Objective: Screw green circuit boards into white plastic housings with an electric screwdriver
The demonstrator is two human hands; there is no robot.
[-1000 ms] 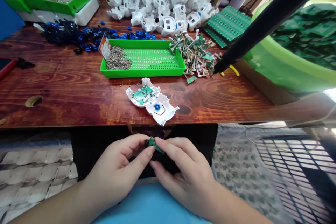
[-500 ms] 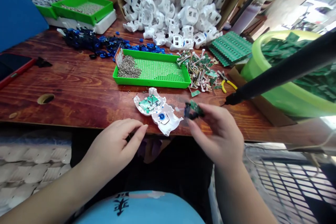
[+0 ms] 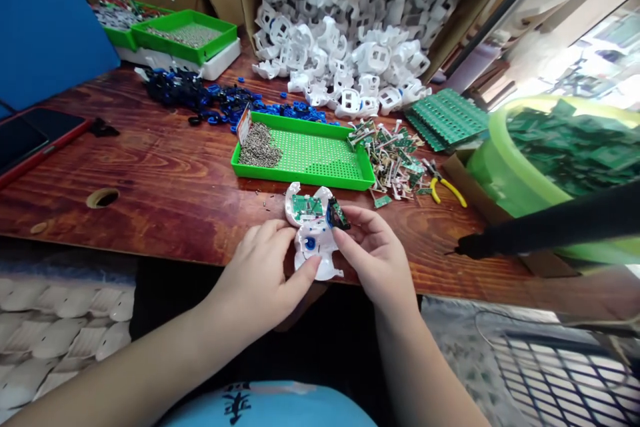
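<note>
My left hand [image 3: 265, 273] is closed on the near white plastic shell half [image 3: 320, 257], thumb on top and fingers at its left edge. A round blue piece [image 3: 311, 243] sits inside that half. Just beyond it lies the other white shell half, with a green circuit board [image 3: 307, 206] in it. Between thumb and fingers, my right hand [image 3: 373, 247] pinches a small black part with a green board [image 3: 337, 215], held tilted at the right side of the shell halves. Whether this part touches the shell I cannot tell.
Behind the shells stands a green tray [image 3: 305, 179] with small screws. Right of it lie wired boards [image 3: 397, 160], yellow-handled pliers [image 3: 447, 190] and a tub [image 3: 493, 153] of green boards. A dark screwdriver-like tool [image 3: 525, 230] juts in from the right. White shells [image 3: 345, 67] are heaped behind.
My left hand has moved right and taken hold of the near shell half. My right hand has brought the black part left to the shells. The view has shifted slightly.
</note>
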